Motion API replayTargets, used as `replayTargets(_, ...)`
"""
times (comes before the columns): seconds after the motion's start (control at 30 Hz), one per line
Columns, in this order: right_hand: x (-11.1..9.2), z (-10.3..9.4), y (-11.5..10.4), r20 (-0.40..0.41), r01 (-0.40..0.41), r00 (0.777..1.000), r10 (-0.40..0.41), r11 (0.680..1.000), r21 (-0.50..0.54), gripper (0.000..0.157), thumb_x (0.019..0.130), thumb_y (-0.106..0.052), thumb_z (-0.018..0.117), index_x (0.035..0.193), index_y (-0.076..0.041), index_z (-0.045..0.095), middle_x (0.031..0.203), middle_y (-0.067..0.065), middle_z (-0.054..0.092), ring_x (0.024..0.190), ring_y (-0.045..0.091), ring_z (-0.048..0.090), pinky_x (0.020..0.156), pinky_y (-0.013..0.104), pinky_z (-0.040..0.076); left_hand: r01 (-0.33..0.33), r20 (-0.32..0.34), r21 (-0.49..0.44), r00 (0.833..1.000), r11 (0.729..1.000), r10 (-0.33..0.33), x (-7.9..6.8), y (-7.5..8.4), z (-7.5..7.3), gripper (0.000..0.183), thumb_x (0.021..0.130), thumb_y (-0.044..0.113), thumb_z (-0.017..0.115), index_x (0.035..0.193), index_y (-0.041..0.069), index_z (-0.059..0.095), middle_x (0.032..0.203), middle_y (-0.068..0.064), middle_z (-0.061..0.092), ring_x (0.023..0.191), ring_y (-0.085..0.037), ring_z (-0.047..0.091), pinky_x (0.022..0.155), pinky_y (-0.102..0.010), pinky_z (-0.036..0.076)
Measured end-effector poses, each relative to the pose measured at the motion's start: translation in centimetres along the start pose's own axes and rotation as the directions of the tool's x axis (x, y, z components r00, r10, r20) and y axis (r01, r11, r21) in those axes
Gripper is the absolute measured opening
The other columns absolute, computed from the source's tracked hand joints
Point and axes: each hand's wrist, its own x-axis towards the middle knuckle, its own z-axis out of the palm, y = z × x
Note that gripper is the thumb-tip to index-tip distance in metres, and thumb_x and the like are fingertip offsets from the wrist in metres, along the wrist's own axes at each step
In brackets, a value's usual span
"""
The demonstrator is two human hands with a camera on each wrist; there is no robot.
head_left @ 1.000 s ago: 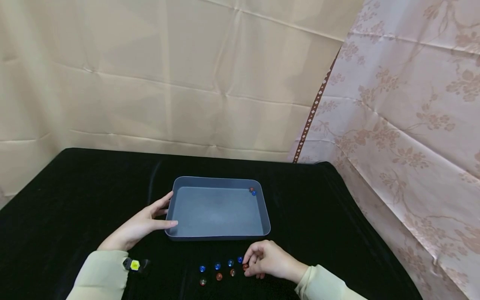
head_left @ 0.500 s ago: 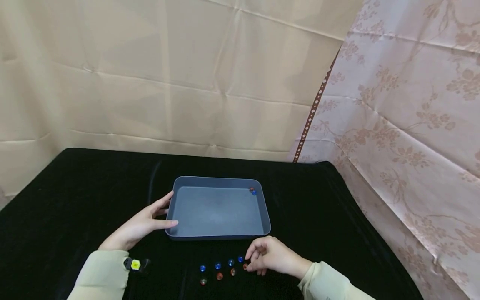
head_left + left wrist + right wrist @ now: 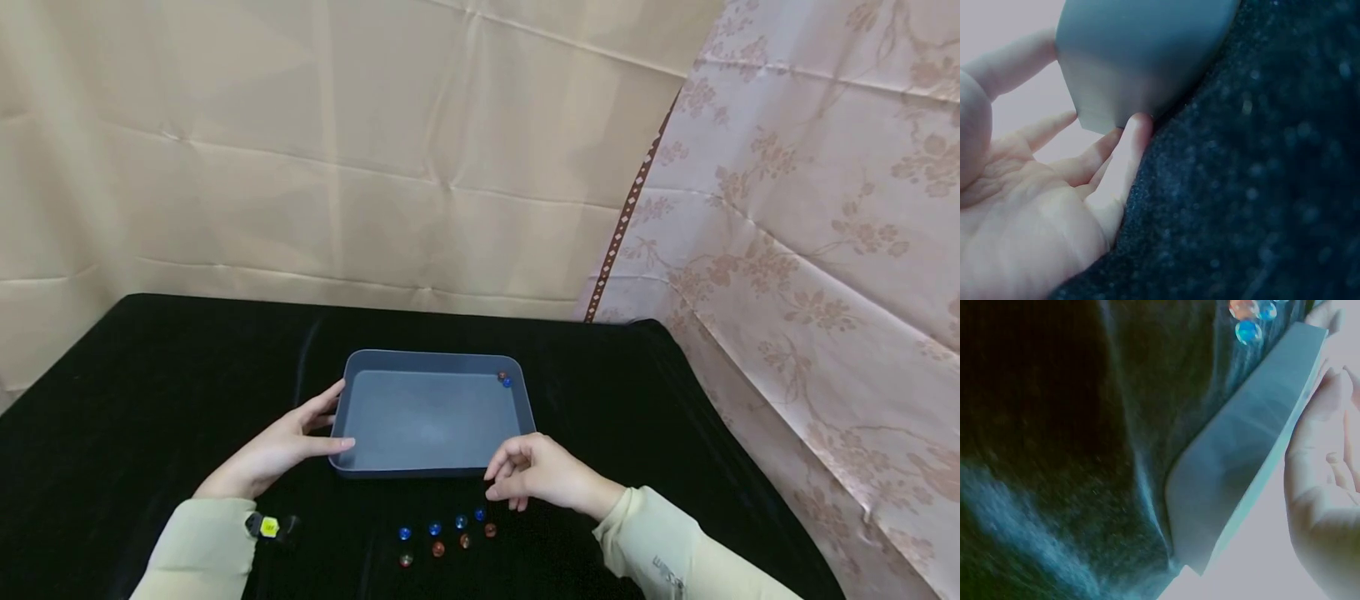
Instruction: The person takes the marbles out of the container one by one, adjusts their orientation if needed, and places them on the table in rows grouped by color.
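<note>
A blue-grey tray (image 3: 420, 417) lies on black cloth, its left wall between my left hand's thumb and fingers. That hand (image 3: 288, 446) has its thumb over the rim and the other fingers along the outside. In the far right corner of the tray sit a red marble (image 3: 502, 376) and a blue marble (image 3: 507, 382). My right hand (image 3: 543, 475) hovers by the near right corner, fingers loosely bent, with no marble visible in it. Below it are two rows of marbles: blue marbles (image 3: 435, 528) behind, reddish marbles (image 3: 438, 548) in front.
Black cloth (image 3: 187, 400) covers the table. A cream curtain (image 3: 300, 167) hangs behind it, and a pink floral curtain (image 3: 810, 250) closes off the right side. The left wrist carries a dark band with a yellow-green face (image 3: 269, 527).
My right hand has let go of the rightmost reddish marble, which stays on the cloth, and has moved up toward the tray. The left hand and tray have kept their places.
</note>
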Motion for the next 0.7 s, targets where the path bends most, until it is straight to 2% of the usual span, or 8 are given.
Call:
replayTargets(0.17,0.3,-0.6,-0.8,0.0,0.01,1.0,-0.01,1.0,-0.027,0.024,0.087,-0.008,0.07,0.101,0.01,0.064,0.081,0.005,0.071,0.062,0.008,0.062,0.057,0.022,0.055,-0.008,0.006,0.0,1.0,1.0,0.008,0.1,-0.1,-0.1,0.088,0.094,0.025,0.065,0.161,0.021,0.007,0.165,-0.021,0.009,0.144,-0.049,0.02,0.11,-0.072,0.026)
replayTargets(0.3,0.6,-1.1,-1.4,-0.013,0.008,1.0,-0.008,0.999,-0.043,0.025,0.088,-0.01,0.07,0.102,0.01,0.064,0.081,0.003,0.071,0.063,0.009,0.063,0.058,0.024,0.057,-0.005,0.012,-0.003,1.0,1.0,0.005,0.1,-0.2,-0.1,0.089,0.094,0.024,0.064,0.161,0.021,0.006,0.165,-0.022,0.007,0.144,-0.05,0.019,0.111,-0.073,0.024)
replayTargets(0.53,1.2,-2.3,-2.3,-0.079,0.004,0.997,-0.012,0.996,-0.094,0.021,0.089,-0.013,0.07,0.102,0.003,0.067,0.083,0.008,0.07,0.066,0.013,0.064,0.062,0.027,0.058,0.004,0.013,0.004,1.0,1.0,-0.004,0.2,-0.3,-0.2,0.089,0.094,0.025,0.064,0.161,0.02,0.005,0.165,-0.023,0.006,0.144,-0.05,0.018,0.111,-0.072,0.025)
replayTargets(0.7,1.6,-3.4,-2.8,-0.132,-0.008,0.991,-0.009,0.991,-0.131,0.025,0.09,-0.015,0.069,0.106,0.004,0.066,0.085,0.008,0.07,0.068,0.014,0.065,0.064,0.03,0.059,0.004,0.014,0.009,1.0,1.0,-0.004,0.2,-0.3,-0.2,0.089,0.094,0.026,0.064,0.161,0.021,0.005,0.165,-0.022,0.005,0.145,-0.05,0.018,0.111,-0.073,0.025)
